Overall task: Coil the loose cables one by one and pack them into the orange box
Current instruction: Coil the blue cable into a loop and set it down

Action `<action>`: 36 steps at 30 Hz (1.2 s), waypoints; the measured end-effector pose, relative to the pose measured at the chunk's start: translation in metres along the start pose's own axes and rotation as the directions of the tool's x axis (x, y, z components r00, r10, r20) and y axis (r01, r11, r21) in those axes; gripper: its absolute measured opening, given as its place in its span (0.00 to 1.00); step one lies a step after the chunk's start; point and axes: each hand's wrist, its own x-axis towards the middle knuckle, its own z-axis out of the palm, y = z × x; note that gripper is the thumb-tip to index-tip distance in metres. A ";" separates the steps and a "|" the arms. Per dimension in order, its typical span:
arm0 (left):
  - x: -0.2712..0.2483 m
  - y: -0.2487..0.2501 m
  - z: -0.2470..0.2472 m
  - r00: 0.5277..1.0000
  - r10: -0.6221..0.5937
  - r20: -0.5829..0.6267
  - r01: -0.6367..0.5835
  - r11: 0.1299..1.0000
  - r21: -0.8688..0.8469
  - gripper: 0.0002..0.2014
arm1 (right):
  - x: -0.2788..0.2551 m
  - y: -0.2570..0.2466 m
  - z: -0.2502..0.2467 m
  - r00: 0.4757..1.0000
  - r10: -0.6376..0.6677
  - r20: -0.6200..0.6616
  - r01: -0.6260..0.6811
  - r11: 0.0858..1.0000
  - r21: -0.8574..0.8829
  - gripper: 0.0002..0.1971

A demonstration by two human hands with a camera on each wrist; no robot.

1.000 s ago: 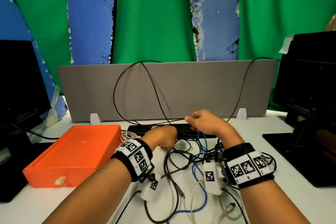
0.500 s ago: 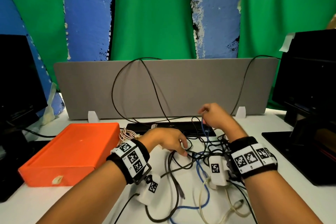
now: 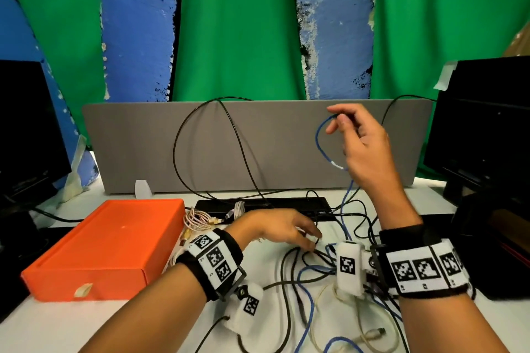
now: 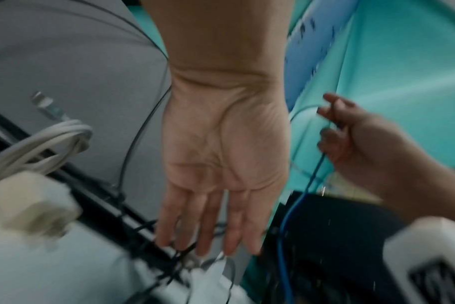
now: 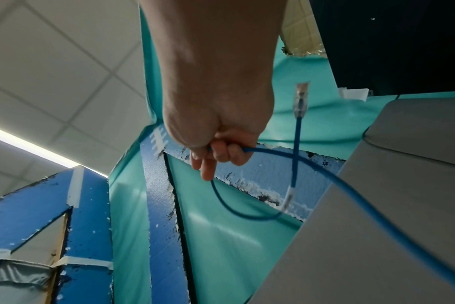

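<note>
head: blue cable (image 3: 321, 140) passes behind right hand (image 3: 362, 149), its lower run lost among the tangle at lower centre | left wrist: motion blur smears white block (image 4: 31, 203) at left edge and left hand's fingertips (image 4: 203, 244) | right wrist: cable leaves the frame at lower right

A long grey divider panel (image 3: 258, 146) stands upright along the back edge of the white desk (image 3: 43, 324), held by small white clips (image 3: 142, 188). Behind it hang green cloth (image 3: 235, 23) and flaking blue boards (image 3: 137, 23). A dark monitor (image 3: 28, 129) sits at the left edge of the desk and another (image 3: 484, 123) at the right edge, the latter with a scrap of what looks like pale tape (image 3: 444, 77) on its upper corner. A flat black bar (image 3: 263, 205), possibly a power strip, lies just in front of the panel.
</note>
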 end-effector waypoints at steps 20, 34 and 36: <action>-0.088 0.056 -0.080 0.300 -0.016 -0.954 -0.577 0.793 -0.195 0.15 | 0.004 -0.017 -0.044 0.932 0.204 0.301 -0.129 0.960 -0.250 0.10; -0.180 0.025 -0.124 0.144 -0.418 -0.897 -0.886 0.349 -0.305 0.18 | 0.006 0.025 -0.056 0.898 0.440 -0.005 -0.303 0.609 -0.733 0.07; -0.186 0.019 -0.125 0.155 -0.385 -0.910 -0.854 0.410 -0.319 0.17 | 0.005 0.027 -0.067 0.899 0.381 -0.215 -0.397 0.504 -0.767 0.05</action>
